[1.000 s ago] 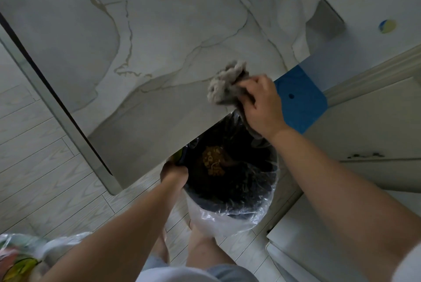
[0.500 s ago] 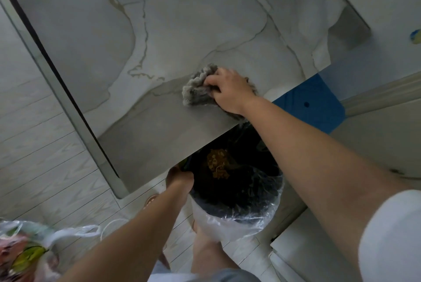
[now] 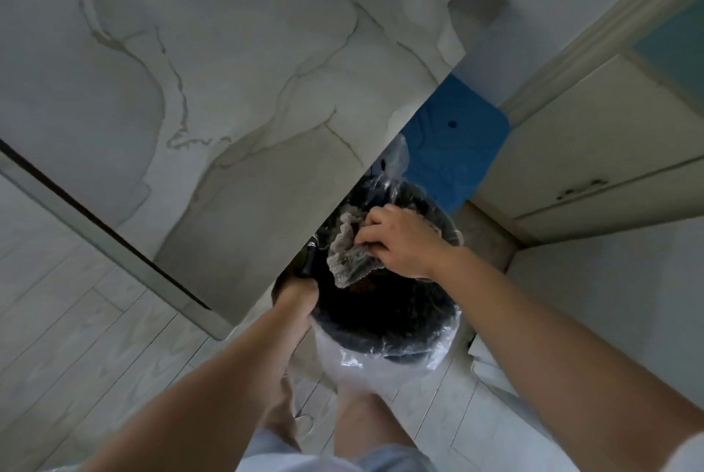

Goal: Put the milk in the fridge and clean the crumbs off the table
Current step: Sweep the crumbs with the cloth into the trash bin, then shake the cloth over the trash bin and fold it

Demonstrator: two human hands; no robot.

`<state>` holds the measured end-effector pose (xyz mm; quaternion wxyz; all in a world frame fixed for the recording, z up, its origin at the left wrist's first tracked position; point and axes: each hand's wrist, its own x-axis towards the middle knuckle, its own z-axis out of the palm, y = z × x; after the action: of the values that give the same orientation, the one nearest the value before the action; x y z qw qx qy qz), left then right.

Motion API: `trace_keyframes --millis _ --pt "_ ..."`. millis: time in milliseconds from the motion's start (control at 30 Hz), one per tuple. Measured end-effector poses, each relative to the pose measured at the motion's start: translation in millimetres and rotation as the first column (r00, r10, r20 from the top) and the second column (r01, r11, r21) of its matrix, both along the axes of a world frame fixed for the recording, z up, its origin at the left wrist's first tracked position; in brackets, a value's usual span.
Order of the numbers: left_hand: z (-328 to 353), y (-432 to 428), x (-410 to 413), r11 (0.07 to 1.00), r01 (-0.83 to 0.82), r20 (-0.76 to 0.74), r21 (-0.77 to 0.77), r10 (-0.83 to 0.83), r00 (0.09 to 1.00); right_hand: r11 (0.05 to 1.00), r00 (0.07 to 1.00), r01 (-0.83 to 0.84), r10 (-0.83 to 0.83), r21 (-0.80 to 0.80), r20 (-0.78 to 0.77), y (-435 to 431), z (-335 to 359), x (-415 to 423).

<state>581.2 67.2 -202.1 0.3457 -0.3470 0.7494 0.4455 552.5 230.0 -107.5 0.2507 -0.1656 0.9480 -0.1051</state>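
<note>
We are at the shake-out step of clearing the crumbs. Our right hand (image 3: 405, 243) has its fingers clenched round the bunched grey cloth (image 3: 348, 262), which hangs just past the counter (image 3: 236, 63) edge and over the mouth of the black, plastic-lined bin (image 3: 384, 365). Our left hand (image 3: 295, 290) grips the bin's near rim and holds it tucked under the counter edge, though the edge hides part of its fingers. To do this well, we judge that we should keep the rim tight against the edge so nothing drops to the floor. We should lower the cloth a little into the opening before loosening its folds, then shake gently so the crumbs fall inside the liner. After that we would make one more sweep towards the edge. We cannot make out any crumbs on the counter from here, and the milk is not in view. Half a second ago the cloth lay pressed on the counter near its edge under our right hand. Now it has come off the surface and sits over the bin, while our left hand has stayed on the rim.
</note>
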Motion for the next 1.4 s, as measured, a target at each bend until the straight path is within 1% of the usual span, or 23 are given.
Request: trace_keyframes --millis 133,267,433,533,567,633,700,800,867,967,1067,1100,1167,1267,1400 --pt "-2.7 -2.5 6.8 0.998 0.059 0.019 -0.013 -0.059 0.998 0.985 0.984 0.168 -0.169 -0.034 -0.049 5.4 -1.9 24.3" --pt "-7.7 -1.2 9.8 0.998 0.064 0.03 -0.006 -0.063 0.998 0.957 0.953 0.282 -0.288 -0.073 -0.089 9.9 0.0 30.4" --pt "-14.3 8.7 11.1 0.998 0.058 -0.019 0.014 -0.058 0.998 0.93 0.927 0.355 -0.363 -0.095 -0.09 17.6 -1.3 36.2" --pt "-12.9 16.9 15.5 0.997 0.069 -0.043 0.019 -0.068 0.997 0.877 0.878 0.452 -0.47 -0.165 -0.092 26.8 -5.6 50.7" --pt "-11.6 18.7 16.6 0.997 0.069 -0.058 0.024 -0.067 0.996 0.841 0.847 0.5 -0.525 -0.206 -0.089 29.6 -7.8 55.6" --pt "-11.8 23.5 22.1 0.998 0.056 -0.099 0.034 -0.053 0.994 0.738 0.76 0.605 -0.647 -0.298 -0.058 36.4 -10.5 67.3" --pt "-13.3 24.7 30.4 0.999 0.034 -0.106 0.041 -0.029 0.994 0.612 0.663 0.697 -0.749 -0.375 0.01 41.0 -11.8 80.6" --pt "-22.5 24.1 41.7 0.999 -0.005 -0.116 0.042 0.01 0.993 0.421 0.526 0.783 -0.841 -0.458 0.126 42.7 -13.0 99.6" --pt "-29.7 26.4 45.2 1.0 -0.002 -0.104 0.023 0.005 0.995 0.308 0.449 0.811 -0.873 -0.497 0.191 43.1 -18.2 109.9" --pt "-55.6 34.6 50.4 0.999 -0.009 -0.081 0.044 0.013 0.997 0.168 0.345 0.828 -0.904 -0.535 0.251 46.5 -40.2 122.6" --pt "-93.9 43.0 50.6 0.998 0.042 -0.087 0.041 -0.038 0.995 0.009 0.21 0.82 -0.934 -0.572 0.288 46.9 -88.0 124.1" --pt "-101.0 43.9 48.5 0.998 0.038 -0.083 0.044 -0.034 0.996 -0.015 0.185 0.818 -0.94 -0.575 0.287 45.5 -101.5 123.1" --pt "-134.7 44.5 47.3 0.996 0.081 -0.082 0.03 -0.078 0.994 -0.053 0.151 0.817 -0.942 -0.575 0.301 39.1 -146.4 122.6" --pt "-190.8 45.5 37.9 0.988 0.156 -0.113 0.004 -0.155 0.981 -0.111 0.096 0.83 -0.937 -0.546 0.337 34.9 -215.0 121.0" --pt "-266.7 51.3 19.1 0.972 0.229 -0.175 -0.046 -0.233 0.957 -0.18 0.043 0.794 -0.936 -0.581 0.35 43.5 -297.5 114.0"
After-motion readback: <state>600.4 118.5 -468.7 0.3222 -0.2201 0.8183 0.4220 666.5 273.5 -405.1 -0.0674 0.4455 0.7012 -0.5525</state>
